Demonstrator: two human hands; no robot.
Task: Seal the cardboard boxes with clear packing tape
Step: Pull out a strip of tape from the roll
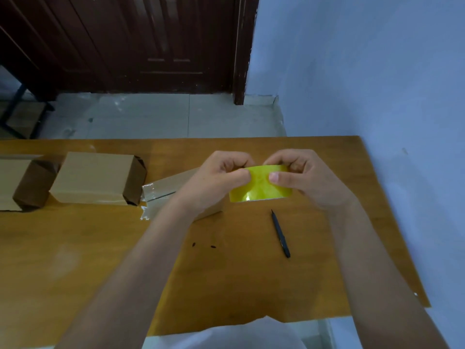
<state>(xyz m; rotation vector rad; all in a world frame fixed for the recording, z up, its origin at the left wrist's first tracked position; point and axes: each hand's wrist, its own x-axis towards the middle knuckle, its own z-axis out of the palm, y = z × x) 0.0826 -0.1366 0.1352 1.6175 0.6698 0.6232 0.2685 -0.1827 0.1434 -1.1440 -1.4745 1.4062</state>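
Centre frame: tape roll [261, 188] held up between both hands. Left hand [221, 176] pinches roll's left edge, right hand [302, 176] clamps top. Boxes [98, 178] left on table [75, 248], pen [280, 234] below roll.

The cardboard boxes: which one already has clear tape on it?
The box lying partly under the left hand; shiny tape covers its left end. The other two boxes show none.

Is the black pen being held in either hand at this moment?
No, the black pen lies on the table apart from both hands, while the left hand and right hand both grip the tape roll.
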